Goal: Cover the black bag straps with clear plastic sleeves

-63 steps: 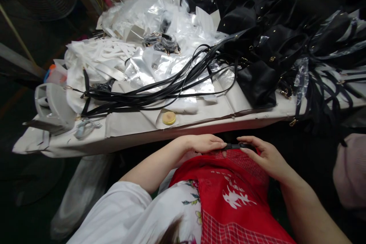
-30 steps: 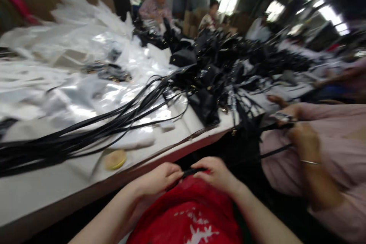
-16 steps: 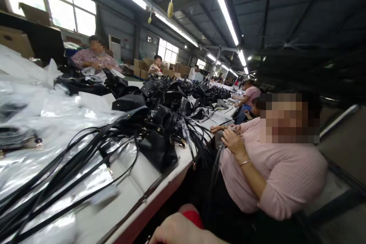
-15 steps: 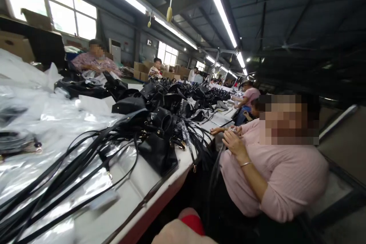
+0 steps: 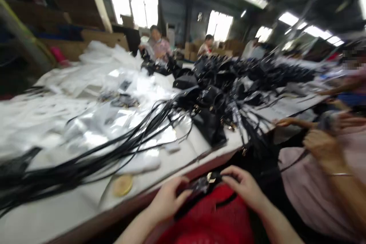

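Note:
Just past the table edge, above a red garment (image 5: 211,217), my two hands are at a black strap (image 5: 217,177) with a gold-coloured metal clasp (image 5: 211,177). My left hand (image 5: 171,194) curls its fingers round the end where clear wrapping shows. On the clasp's other side, my right hand (image 5: 243,187) pinches the strap between thumb and fingers. A short black strap piece (image 5: 225,201) hangs below it. Blur hides the finer details. Long black straps (image 5: 114,152) lie bundled on the table ahead of my left hand.
The white table (image 5: 51,213) bears a roll of yellowish tape (image 5: 122,185), clear plastic bags (image 5: 97,122) and a heap of black bags (image 5: 211,122). Close on my right sits a co-worker in a pink top (image 5: 303,183). Other people sit at the far side.
My view has swung left and down. Both my hands now show with the strap; before, only part of one hand showed at the bottom edge. The co-worker now appears farther right.

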`<state>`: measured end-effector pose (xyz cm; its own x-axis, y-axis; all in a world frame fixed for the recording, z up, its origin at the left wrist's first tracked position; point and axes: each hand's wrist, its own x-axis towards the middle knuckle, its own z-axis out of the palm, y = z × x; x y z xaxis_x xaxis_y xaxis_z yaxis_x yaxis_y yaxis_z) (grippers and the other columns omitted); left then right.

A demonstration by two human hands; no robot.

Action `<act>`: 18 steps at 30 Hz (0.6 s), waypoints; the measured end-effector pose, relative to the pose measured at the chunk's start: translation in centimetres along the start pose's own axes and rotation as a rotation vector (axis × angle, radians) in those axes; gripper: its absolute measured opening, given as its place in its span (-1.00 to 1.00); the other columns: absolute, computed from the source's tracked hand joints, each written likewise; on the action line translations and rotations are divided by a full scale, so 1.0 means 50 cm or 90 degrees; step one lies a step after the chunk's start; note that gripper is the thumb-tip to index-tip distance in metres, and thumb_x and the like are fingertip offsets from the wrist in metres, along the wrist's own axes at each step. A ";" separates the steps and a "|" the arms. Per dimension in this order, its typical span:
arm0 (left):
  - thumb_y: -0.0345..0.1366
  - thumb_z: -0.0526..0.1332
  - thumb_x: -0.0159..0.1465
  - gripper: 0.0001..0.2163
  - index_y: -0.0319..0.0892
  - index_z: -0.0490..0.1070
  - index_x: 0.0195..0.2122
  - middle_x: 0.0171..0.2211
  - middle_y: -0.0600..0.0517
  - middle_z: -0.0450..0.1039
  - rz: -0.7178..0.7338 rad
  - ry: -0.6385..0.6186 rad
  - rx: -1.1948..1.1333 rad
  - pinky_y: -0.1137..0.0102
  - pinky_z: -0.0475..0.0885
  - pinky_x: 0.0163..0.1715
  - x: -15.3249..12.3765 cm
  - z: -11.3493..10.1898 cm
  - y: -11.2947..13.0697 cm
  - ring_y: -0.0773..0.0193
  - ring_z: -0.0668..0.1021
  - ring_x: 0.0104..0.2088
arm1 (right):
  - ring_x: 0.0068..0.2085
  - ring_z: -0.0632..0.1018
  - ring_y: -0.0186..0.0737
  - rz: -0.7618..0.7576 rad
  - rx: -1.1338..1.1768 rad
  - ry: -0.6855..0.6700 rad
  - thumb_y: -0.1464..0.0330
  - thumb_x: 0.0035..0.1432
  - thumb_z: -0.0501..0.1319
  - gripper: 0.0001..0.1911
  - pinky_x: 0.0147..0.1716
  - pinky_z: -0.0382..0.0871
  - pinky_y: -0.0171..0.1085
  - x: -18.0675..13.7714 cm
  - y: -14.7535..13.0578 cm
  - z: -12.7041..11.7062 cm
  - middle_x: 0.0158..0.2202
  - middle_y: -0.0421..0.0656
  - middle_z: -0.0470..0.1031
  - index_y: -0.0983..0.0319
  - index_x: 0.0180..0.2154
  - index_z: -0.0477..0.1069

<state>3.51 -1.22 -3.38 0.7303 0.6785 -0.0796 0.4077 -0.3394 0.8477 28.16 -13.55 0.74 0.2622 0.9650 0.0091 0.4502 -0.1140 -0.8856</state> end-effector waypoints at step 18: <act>-0.24 0.15 0.32 -0.84 -0.20 0.42 -0.34 -0.33 -0.05 0.50 0.147 0.208 0.117 0.36 0.41 -0.21 -0.065 0.068 0.001 0.25 0.51 -0.29 | -0.38 0.57 -0.37 0.091 0.008 0.037 0.25 0.00 0.46 -0.72 -0.35 0.46 -0.44 -0.046 0.006 -0.009 -0.31 -0.15 0.61 0.20 -0.23 0.60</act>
<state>3.03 -5.65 -4.88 0.6143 0.7312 0.2966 0.3657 -0.5969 0.7141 28.08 -15.92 0.66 0.3719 0.9239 -0.0903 0.3946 -0.2453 -0.8855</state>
